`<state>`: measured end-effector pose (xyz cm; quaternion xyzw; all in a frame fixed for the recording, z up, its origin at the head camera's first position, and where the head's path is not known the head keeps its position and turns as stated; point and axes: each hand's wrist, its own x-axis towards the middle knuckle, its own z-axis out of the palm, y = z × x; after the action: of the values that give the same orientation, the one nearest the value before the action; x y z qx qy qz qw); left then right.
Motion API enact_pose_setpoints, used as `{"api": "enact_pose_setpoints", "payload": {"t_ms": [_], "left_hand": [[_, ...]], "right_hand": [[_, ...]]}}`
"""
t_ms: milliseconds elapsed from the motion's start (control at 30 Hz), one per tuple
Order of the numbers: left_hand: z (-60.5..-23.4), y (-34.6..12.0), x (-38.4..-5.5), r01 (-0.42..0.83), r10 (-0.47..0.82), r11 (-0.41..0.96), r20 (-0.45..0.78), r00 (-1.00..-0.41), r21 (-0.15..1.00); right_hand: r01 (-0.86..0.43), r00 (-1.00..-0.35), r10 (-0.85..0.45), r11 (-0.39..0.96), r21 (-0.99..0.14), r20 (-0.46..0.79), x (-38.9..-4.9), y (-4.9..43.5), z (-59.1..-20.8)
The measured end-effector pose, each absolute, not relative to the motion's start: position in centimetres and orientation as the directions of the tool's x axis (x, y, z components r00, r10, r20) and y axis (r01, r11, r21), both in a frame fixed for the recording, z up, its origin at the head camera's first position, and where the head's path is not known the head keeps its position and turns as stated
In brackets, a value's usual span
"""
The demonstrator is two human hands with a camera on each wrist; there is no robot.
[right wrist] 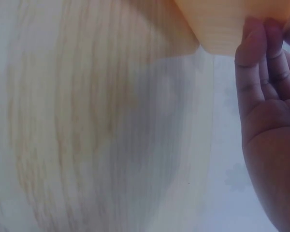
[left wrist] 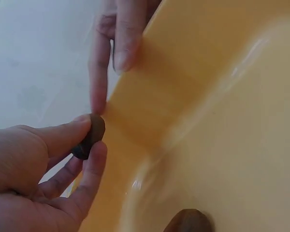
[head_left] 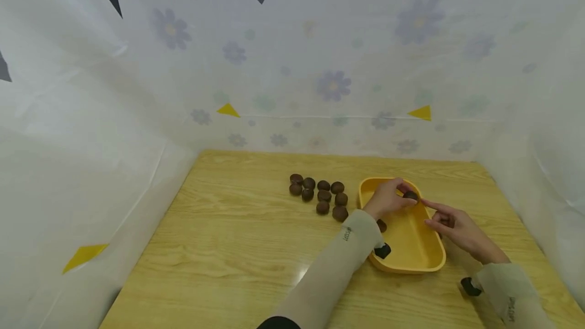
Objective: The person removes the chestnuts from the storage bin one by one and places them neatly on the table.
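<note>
My left hand (head_left: 387, 199) reaches over the yellow tray (head_left: 413, 271) and pinches a dark brown chestnut (left wrist: 90, 137) between thumb and fingers, close by the far right rim. In the left wrist view, the right hand (head_left: 461, 230) has its index fingertip right at the top of this chestnut. Its thumb lies at the tray's right rim, the other fingers curled by the outer wall. Another chestnut (head_left: 381, 225) lies inside the tray, partly hidden behind the left sleeve; the left wrist view shows a chestnut (left wrist: 189, 222) on the tray floor.
Several chestnuts (head_left: 324, 196) lie grouped on the wooden table (head_left: 219, 237), left of the tray. A white flowered sheet (head_left: 292, 65) encloses the table at the back and sides. The left forearm crosses the tray's left rim.
</note>
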<state>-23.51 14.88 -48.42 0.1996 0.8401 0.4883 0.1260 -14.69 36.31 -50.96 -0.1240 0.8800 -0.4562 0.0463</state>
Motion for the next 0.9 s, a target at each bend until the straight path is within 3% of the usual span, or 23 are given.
{"api": "enact_pose_setpoints", "payload": {"t_ms": [400, 900], "left_hand": [[-46.6, 13.0, -23.0, 0.18, 0.499, 0.314, -0.001, -0.867, 0.932], [-45.9, 9.1, -23.1, 0.274, 0.555, 0.312, 0.06, -0.83, 0.91]], "right_hand": [[-0.203, -0.96, -0.276, 0.542, -0.816, 0.056, -14.5, 36.3, -50.9], [-0.182, -0.961, -0.275, 0.561, -0.808, 0.026, -14.7, 36.3, -50.9]]}}
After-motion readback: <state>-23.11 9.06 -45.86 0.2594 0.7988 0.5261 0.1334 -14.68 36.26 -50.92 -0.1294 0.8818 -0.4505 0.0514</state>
